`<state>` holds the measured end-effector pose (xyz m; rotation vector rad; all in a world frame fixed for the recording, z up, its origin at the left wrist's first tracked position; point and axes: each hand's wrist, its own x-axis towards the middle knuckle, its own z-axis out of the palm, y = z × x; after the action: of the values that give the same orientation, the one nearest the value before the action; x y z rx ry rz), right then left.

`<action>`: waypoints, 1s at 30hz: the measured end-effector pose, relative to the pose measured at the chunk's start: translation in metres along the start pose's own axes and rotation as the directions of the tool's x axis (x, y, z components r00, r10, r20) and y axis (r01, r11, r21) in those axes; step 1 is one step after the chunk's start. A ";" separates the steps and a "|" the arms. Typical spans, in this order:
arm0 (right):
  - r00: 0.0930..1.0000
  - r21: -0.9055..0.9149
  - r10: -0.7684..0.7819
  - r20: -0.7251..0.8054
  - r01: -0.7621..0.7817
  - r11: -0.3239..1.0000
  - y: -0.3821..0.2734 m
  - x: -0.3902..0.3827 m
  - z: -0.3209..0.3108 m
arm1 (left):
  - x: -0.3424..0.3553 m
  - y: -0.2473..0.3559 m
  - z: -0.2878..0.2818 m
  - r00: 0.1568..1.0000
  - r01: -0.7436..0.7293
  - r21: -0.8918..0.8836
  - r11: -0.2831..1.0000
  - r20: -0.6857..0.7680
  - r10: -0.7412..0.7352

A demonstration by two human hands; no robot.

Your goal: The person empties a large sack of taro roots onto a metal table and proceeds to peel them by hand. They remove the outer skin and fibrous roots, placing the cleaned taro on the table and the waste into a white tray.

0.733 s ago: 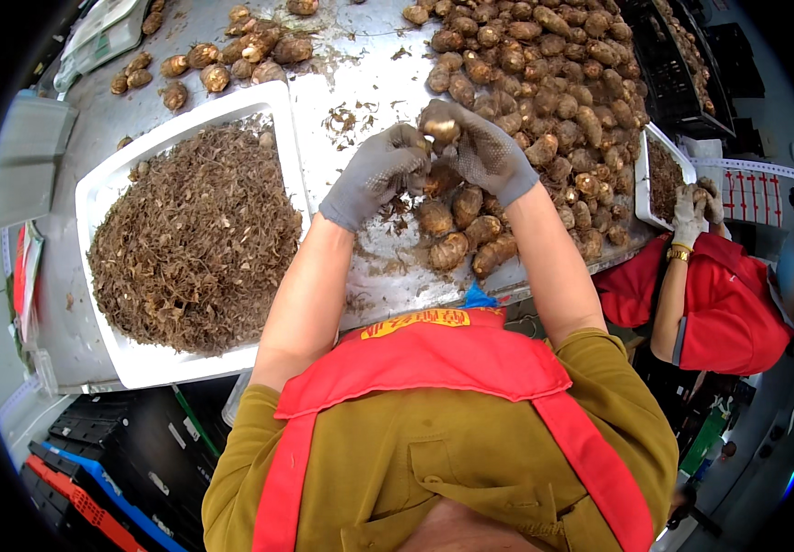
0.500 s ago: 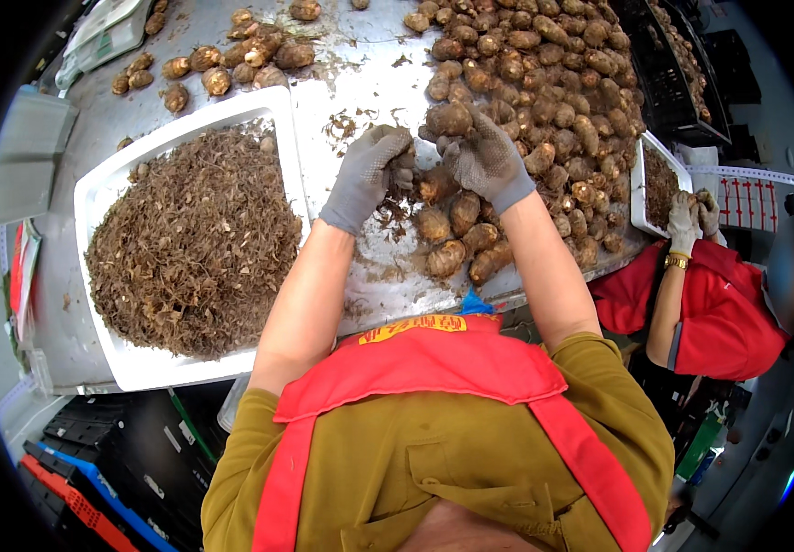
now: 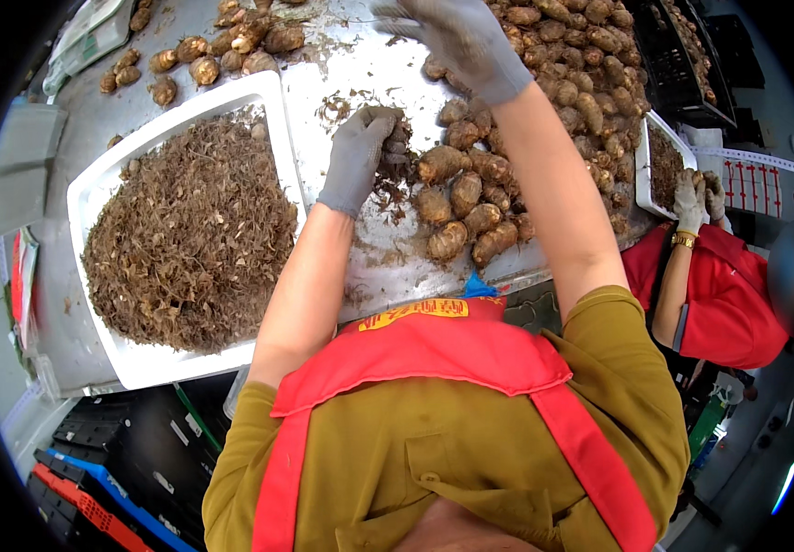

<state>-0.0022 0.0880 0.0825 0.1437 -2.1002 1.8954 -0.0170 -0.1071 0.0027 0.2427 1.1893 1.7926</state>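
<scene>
My left hand [image 3: 366, 152], in a grey glove, is low over the metal table with its fingers curled. Dark brown husk scraps [image 3: 392, 189] lie around its fingertips; what the fingers hold, if anything, is hidden. My right hand [image 3: 461, 41], also gloved, is stretched to the far side of the table. Its fingers reach out to the left, slightly blurred, with no taro visible in them. Between my arms sits a small group of brown taro corms [image 3: 466, 195]. A large heap of taro [image 3: 590, 69] spreads beyond my right forearm.
A white tray [image 3: 293, 166] full of brown husk fibres [image 3: 190, 239] stands at the left. Several trimmed taro corms [image 3: 203, 70] lie behind it. On the right, a co-worker's gloved hands [image 3: 689, 202] are at a smaller white tray [image 3: 643, 170], near a black crate [image 3: 682, 64].
My right hand has moved away from my left, up toward the far side, and the taro it held is no longer in it. My left hand has stayed nearly in place.
</scene>
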 end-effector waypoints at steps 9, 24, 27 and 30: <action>0.843 -0.984 0.517 0.145 0.068 0.165 -0.003 -0.124 0.022 | -0.003 0.003 0.003 0.998 -0.012 0.025 1.000 -0.063 0.014; 0.815 -0.507 0.388 -0.430 -0.573 0.644 -0.023 -0.130 0.044 | -0.008 0.008 0.013 0.999 -0.022 0.219 0.976 0.028 0.016; 0.873 -0.675 0.211 -0.440 -0.476 0.564 -0.016 -0.128 0.052 | -0.008 0.008 0.009 0.999 0.042 0.191 0.981 -0.009 -0.041; 0.907 -0.783 0.083 -0.413 -0.400 0.476 -0.007 -0.128 0.051 | -0.005 0.002 0.005 0.995 0.026 0.278 0.960 0.090 -0.053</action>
<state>0.1128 0.0199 0.0476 -0.6928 -2.6174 0.6453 -0.0127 -0.1081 0.0081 0.4596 1.3641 1.5592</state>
